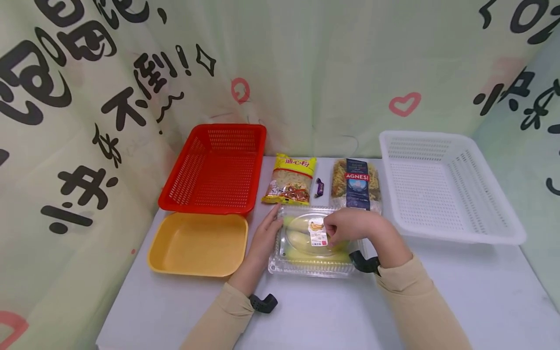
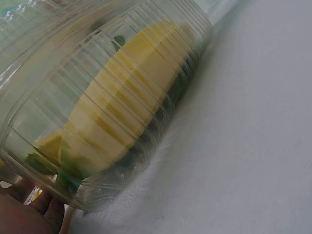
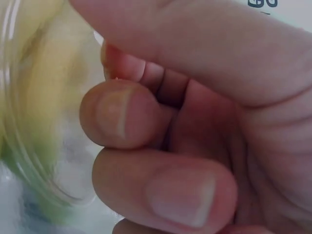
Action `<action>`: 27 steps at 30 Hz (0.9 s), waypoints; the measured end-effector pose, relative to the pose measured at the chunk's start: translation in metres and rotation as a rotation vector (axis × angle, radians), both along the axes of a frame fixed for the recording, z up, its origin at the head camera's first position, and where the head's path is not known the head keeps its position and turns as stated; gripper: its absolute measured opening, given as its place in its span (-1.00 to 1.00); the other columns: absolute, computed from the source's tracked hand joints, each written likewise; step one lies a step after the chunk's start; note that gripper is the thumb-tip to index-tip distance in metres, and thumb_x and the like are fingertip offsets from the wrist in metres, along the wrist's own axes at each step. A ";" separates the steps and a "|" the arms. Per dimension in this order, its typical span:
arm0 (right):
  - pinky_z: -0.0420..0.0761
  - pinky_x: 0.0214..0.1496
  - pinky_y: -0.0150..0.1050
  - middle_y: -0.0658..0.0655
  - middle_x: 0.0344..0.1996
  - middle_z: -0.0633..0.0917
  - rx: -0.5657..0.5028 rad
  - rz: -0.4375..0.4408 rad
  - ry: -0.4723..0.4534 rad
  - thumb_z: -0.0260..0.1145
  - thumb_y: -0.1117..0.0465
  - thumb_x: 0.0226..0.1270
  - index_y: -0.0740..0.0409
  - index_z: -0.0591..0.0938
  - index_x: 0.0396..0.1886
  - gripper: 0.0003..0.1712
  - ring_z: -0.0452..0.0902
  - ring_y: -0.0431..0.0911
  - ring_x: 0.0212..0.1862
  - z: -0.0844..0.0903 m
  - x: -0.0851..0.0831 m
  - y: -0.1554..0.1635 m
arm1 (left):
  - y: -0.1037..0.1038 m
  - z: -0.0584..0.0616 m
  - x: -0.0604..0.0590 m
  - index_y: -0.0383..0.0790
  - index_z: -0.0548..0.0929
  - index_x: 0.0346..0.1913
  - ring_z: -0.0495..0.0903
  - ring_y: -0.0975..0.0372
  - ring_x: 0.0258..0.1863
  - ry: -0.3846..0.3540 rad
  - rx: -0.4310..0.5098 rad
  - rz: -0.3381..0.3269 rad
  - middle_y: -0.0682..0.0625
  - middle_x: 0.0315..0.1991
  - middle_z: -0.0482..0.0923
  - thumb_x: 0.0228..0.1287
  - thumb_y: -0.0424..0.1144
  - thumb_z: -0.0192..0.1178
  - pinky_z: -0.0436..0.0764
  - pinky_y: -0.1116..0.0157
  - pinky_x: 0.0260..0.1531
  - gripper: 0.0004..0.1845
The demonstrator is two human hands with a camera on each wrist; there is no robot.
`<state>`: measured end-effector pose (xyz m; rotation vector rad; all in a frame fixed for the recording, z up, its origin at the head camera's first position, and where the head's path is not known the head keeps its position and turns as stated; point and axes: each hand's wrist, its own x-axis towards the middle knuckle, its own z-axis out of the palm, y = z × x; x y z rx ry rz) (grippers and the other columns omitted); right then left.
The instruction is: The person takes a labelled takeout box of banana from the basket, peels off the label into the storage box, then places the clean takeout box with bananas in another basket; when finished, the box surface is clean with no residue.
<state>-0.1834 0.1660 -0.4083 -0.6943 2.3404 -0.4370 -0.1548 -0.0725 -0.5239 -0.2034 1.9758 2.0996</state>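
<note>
Clear plastic clamshell box (image 1: 312, 245) of corn cobs lies at lower centre of the head view, on the white table (image 1: 459, 291). A printed label (image 1: 318, 232) sits on its lid.

Left hand (image 1: 264, 236) rests against the box's left edge, fingers straight, nothing grasped.

Right hand (image 1: 350, 226) sits on top of the lid beside the label; fingers curled in. In the right wrist view the fingertips (image 3: 122, 114) are bunched together; whether they pinch the label or lid cannot be told.

Just above the box: yellow pasta packet (image 1: 290, 180), small purple candy (image 1: 319, 187), Agnesi pasta bag (image 1: 356, 183). Left of centre: red basket (image 1: 216, 167), with yellow tray (image 1: 199, 243) below it. Right: white basket (image 1: 442, 184).
</note>
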 end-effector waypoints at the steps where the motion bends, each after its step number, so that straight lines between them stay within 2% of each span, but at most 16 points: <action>1: 0.29 -0.43 -0.30 -0.08 -0.63 0.39 0.004 -0.004 0.001 0.46 0.12 0.21 0.01 0.44 -0.58 -0.65 0.31 -0.18 -0.49 0.000 0.000 0.000 | 0.000 0.000 0.000 0.37 0.26 0.47 -0.02 0.17 0.58 0.005 -0.002 -0.001 0.23 0.54 0.12 0.43 0.12 0.02 0.06 -0.02 0.53 -0.43; 9: 0.31 -0.41 -0.30 -0.07 -0.60 0.42 -0.009 -0.009 0.009 0.45 0.13 0.22 0.01 0.46 -0.55 -0.69 0.33 -0.17 -0.47 0.001 0.001 -0.001 | 0.001 0.001 0.000 0.32 0.29 0.47 0.01 0.17 0.57 0.026 -0.014 0.014 0.19 0.53 0.15 0.44 0.08 0.02 0.05 0.00 0.54 -0.44; 12: 0.32 -0.40 -0.29 -0.07 -0.58 0.43 -0.045 0.003 0.016 0.45 0.14 0.21 -0.01 0.48 -0.51 -0.72 0.33 -0.18 -0.45 0.001 0.000 0.000 | 0.002 0.001 0.000 0.34 0.32 0.45 0.03 0.18 0.57 0.024 -0.016 0.020 0.18 0.53 0.17 0.44 0.05 0.01 0.06 0.03 0.54 -0.47; 18: 0.36 -0.37 -0.33 -0.10 -0.55 0.44 -0.128 0.074 0.035 0.41 0.16 0.26 -0.06 0.56 -0.38 -0.85 0.35 -0.21 -0.44 0.000 -0.001 0.001 | 0.003 0.002 0.001 0.32 0.31 0.45 0.03 0.16 0.57 0.017 -0.014 0.021 0.16 0.53 0.16 0.45 0.04 0.00 0.07 0.01 0.53 -0.46; 21: 0.37 -0.36 -0.35 -0.14 -0.55 0.46 -0.136 0.122 0.043 0.36 0.20 0.30 -0.10 0.60 -0.37 -0.90 0.36 -0.24 -0.43 -0.002 -0.001 0.001 | 0.003 0.002 0.001 0.29 0.31 0.46 0.04 0.14 0.57 0.028 -0.016 0.021 0.13 0.53 0.17 0.44 0.03 0.01 0.07 0.01 0.54 -0.45; 27: 0.33 -0.37 -0.37 -0.18 -0.60 0.40 -0.116 0.183 0.091 0.23 0.27 0.30 -0.12 0.53 -0.50 -0.79 0.31 -0.28 -0.48 -0.005 -0.003 0.000 | 0.001 0.002 0.001 0.33 0.29 0.46 0.01 0.14 0.57 0.012 -0.019 0.011 0.16 0.54 0.14 0.43 0.08 0.03 0.07 0.00 0.53 -0.44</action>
